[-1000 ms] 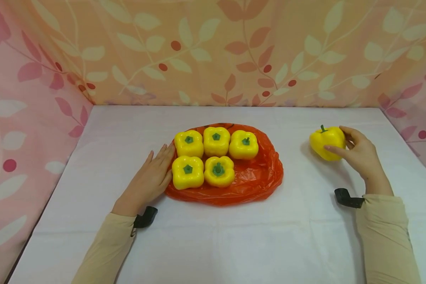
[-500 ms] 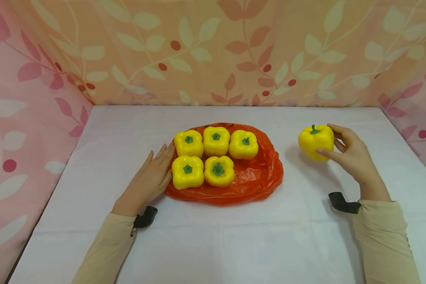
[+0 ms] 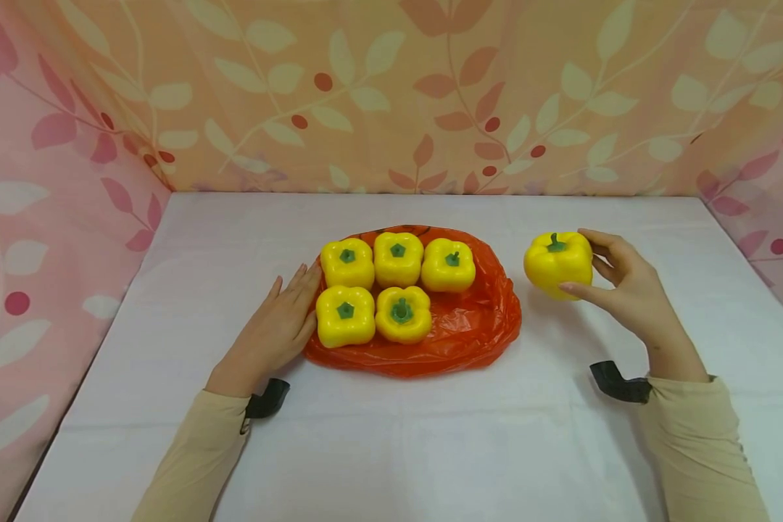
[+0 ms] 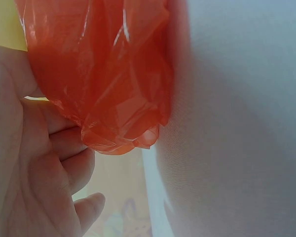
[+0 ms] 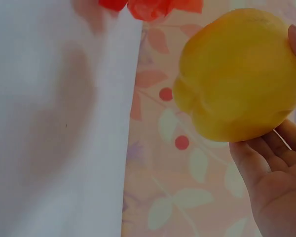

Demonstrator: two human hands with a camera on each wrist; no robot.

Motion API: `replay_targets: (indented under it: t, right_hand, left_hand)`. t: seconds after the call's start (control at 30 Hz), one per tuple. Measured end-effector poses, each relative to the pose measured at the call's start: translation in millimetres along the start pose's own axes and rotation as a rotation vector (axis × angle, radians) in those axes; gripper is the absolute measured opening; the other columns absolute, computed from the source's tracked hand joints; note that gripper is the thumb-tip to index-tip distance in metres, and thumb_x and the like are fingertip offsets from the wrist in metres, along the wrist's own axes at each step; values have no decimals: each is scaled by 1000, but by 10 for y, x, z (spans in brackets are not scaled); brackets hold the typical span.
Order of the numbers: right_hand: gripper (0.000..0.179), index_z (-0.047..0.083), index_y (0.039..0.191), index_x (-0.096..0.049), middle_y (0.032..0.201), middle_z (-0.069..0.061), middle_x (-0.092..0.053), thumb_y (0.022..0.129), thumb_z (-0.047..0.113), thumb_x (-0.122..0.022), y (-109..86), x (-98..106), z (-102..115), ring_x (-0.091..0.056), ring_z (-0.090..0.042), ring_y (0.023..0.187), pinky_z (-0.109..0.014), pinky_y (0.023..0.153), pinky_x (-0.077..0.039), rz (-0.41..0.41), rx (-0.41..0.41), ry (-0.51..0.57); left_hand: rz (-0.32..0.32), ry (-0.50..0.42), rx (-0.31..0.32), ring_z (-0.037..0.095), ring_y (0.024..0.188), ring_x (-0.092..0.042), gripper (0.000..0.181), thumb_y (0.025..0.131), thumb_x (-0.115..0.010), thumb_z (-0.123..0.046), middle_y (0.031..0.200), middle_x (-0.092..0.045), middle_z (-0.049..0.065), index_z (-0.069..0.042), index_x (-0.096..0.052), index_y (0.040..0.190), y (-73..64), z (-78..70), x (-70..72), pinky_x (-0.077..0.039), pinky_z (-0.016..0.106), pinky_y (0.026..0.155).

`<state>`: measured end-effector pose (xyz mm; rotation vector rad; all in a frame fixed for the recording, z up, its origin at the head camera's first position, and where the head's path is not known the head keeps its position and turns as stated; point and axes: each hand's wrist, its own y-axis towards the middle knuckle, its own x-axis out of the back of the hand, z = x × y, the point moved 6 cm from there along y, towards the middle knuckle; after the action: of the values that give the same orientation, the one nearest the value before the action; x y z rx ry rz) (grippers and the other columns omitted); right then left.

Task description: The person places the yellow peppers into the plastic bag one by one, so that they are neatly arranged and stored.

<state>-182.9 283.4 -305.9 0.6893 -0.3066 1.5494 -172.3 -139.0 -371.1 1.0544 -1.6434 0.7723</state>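
Note:
My right hand [image 3: 628, 293] holds a yellow bell pepper [image 3: 557, 267] by its side, thumb in front and fingers behind, with its green stem up. In the right wrist view this pepper [image 5: 241, 74] is raised above the table, its shadow falling apart from it. Several more yellow peppers, among them one at the front [image 3: 402, 326], sit in two rows in a red plastic bag [image 3: 470, 326]. My left hand [image 3: 270, 330] lies with straight fingers against the bag's left side. Up close, the left wrist view shows those fingers along the crumpled red plastic [image 4: 108, 74].
A white cloth covers the table [image 3: 431, 449]. Behind it hangs an orange leaf-patterned curtain [image 3: 391, 94], with pink patterned cloth [image 3: 32, 254] at the sides. In the bag, bare red plastic shows at the front right, beside the peppers.
My right hand has carried the pepper leftward, closer to the bag's right edge. The left hand, the bag and the peppers in it have stayed in place.

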Motion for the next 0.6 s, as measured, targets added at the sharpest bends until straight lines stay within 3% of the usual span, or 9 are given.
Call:
replay_targets:
  t: [0.2,0.6]
  right_hand:
    - [73,3,138,-43,135,-9,-47,74,-5,-76,-16,-102,134,-46,-5,119,-9,92,-38,5,71,3]
    - [74,-2,134,-46,134,-6,-49,67,-15,-76,-70,-320,380,-44,-8,121,-12,95,-38,43,204,79]
  left_hand:
    - [-1,4,3,27,144,-10,66,100,-41,-28,156,-15,11,-4,-9,151,7,-2,-5,-5,49,114]
    - [6,3,4,27,144,-10,65,100,-40,-28,156,-14,11,-3,-9,151,11,0,-6,-4,48,114]
